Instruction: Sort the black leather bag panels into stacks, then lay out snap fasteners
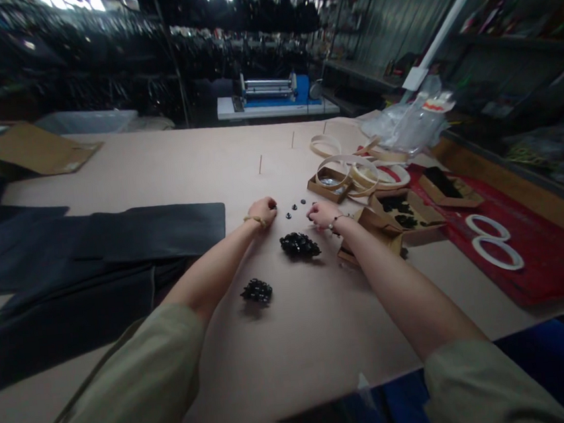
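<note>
Both hands rest low over the tabletop on either side of a few small black pieces [294,207]. My left hand [262,211] is closed, pinching a small dark piece at its fingertips. To the right, my right hand [320,215] is also closed, with something small and dark at its fingers, too small to name. A pile of shiny black parts [299,245] lies on the table below and between the hands. Nearer to me sits a smaller black pile [257,292].
Dark fabric sheets [149,233] cover the table's left side. Open cardboard boxes [406,211] with black parts, rolls of tape [325,145] and a red board [529,247] with two white rings lie right. Thin pins [260,164] stand upright behind the hands.
</note>
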Demonstrator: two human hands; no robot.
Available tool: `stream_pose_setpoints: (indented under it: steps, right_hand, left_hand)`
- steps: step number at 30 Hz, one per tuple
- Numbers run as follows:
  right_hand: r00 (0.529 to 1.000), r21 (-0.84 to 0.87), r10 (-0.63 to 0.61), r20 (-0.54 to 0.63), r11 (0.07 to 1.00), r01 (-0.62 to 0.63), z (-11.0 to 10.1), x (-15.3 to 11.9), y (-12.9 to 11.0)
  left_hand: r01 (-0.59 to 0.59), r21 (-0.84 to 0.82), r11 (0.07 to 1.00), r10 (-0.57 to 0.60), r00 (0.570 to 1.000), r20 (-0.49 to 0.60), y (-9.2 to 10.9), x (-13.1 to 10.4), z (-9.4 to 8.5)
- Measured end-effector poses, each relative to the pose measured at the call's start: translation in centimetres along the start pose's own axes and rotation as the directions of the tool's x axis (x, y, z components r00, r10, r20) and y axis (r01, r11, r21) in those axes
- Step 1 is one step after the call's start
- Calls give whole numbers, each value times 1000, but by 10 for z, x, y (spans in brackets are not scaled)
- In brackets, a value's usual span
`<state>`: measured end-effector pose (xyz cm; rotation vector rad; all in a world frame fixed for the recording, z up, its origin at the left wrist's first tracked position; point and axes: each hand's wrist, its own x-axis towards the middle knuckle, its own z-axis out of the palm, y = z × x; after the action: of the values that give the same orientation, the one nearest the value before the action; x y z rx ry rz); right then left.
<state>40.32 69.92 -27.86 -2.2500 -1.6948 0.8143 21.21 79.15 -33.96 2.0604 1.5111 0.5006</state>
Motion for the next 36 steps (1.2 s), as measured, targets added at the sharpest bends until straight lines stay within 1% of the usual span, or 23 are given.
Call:
stream_pose_setpoints:
  steps: [2, 4, 6, 8, 9, 10, 11, 12, 13, 14, 15, 16, 17, 19, 20, 22, 25, 27, 29, 31, 33, 34, 36]
  right_hand:
    - [999, -68, 15, 39, 998, -12, 4, 6, 2]
    - [997, -134, 24, 68, 991, -14, 4, 9, 4]
    - [998, -195, 21, 63, 981, -8, 3, 8, 4]
    - [999, -240, -38, -36, 970, 28, 4, -3, 0]
    - [988, -242, -113, -107, 967, 85, 7, -13, -3]
    - [962, -224, -207, -177, 960, 166, 12, -26, -8]
    - [922, -180, -317, -224, 943, 280, 20, -43, -12]
    - [881, -104, -411, -234, 912, 397, 30, -61, -17]
    - [857, -2, -475, -202, 875, 484, 43, -80, -21]
    - [844, 109, -518, -138, 839, 533, 57, -99, -25]
    - [830, 182, -552, -72, 811, 555, 72, -116, -27]
    - [810, 218, -586, -4, 791, 572, 87, -130, -28]
    - [793, 242, -608, 32, 775, 584, 100, -141, -29]
    - [784, 298, -619, 47, 758, 580, 120, -151, -27]
    - [784, 338, -619, 43, 747, 572, 126, -151, -26]
    - [778, 417, -627, 34, 716, 559, 131, -147, -24]
    - [769, 522, -637, 49, 673, 524, 127, -140, -23]
    - [782, 644, -616, 93, 636, 424, 122, -138, -23]
    - [786, 780, -593, 177, 571, 255, 120, -138, -23]
    - [787, 878, -565, 250, 475, 62, 121, -139, -23]
    - [801, 926, -526, 287, 366, -91, 124, -140, -24]
    - [819, 940, -498, 287, 312, -139, 127, -140, -25]
    - [862, 955, -436, 259, 249, -161, 131, -140, -27]
  left_hand:
    - [37, 69, 997, -37, 999, 0, -2, -1, -1]
    - [15, 135, 991, -16, 1000, 3, 1, -5, -6]
    - [-99, 116, 988, 95, 995, 42, 3, -14, -14]
    - [-249, 22, 968, 245, 963, 116, 1, -31, -27]
    - [-308, -27, 951, 308, 937, 163, -3, -44, -34]
    - [-347, -70, 935, 354, 910, 215, -7, -59, -42]
    - [-370, -107, 923, 385, 881, 274, -12, -77, -50]
    - [-379, -136, 915, 403, 849, 341, -17, -96, -58]
    - [-377, -161, 912, 409, 815, 410, -22, -116, -66]
    - [-370, -177, 912, 409, 782, 470, -27, -136, -72]
    - [-371, -176, 912, 407, 761, 505, -31, -155, -76]
    - [-372, -164, 913, 402, 761, 509, -34, -173, -79]
    - [-367, -156, 917, 394, 776, 493, -37, -188, -80]
    - [-338, -174, 925, 380, 825, 419, -40, -211, -76]
    - [-314, -203, 927, 370, 848, 378, -41, -220, -71]
    - [-266, -278, 923, 345, 892, 293, -40, -234, -59]
    - [-193, -411, 891, 272, 951, 143, -36, -247, -42]
    - [-157, -525, 837, 224, 972, 68, -31, -253, -33]
    - [-112, -629, 769, 178, 983, 42, -27, -257, -28]
    - [-59, -706, 706, 118, 992, 36, -25, -258, -26]
    - [-22, -757, 654, 74, 997, 35, -26, -257, -24]
    - [-33, -766, 642, 80, 996, 25, -27, -257, -23]
    - [-116, -735, 668, 153, 988, -16, -29, -256, -23]
